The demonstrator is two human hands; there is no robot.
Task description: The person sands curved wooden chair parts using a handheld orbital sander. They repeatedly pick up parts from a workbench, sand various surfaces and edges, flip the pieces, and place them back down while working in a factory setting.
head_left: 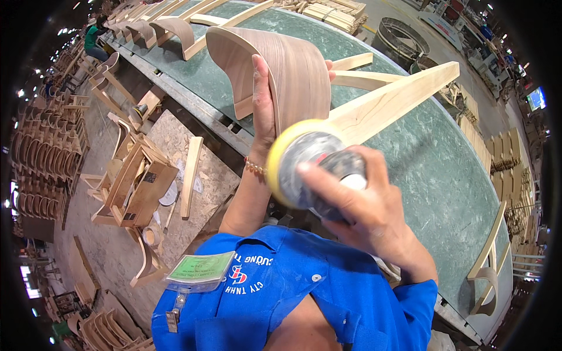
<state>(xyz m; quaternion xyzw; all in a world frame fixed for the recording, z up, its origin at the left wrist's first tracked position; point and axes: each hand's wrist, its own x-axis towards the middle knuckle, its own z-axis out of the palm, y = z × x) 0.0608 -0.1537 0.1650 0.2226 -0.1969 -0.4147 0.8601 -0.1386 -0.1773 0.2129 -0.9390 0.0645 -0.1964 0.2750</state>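
My left hand (264,108) grips a curved wooden chair back (295,76) from below, thumb on the inner side, with fingertips showing past its right edge. A pale wooden leg (398,99) runs from behind the sander toward the upper right, and thinner pale pieces lie beyond it; how they join the chair back is hidden. In my right hand (366,205) is a round sander (310,158) with a yellow pad, its body dark and dusty. The pad is tilted up near the lower edge of the chair back and the leg; I cannot tell whether it touches. The sander is slightly blurred.
Beneath the work spreads a dusty green table (433,169), with a row of similar curved frames (170,32) along its far left. At left are a wooden box (137,181) and a loose slat (191,175) on a board. A person (95,41) stands far left.
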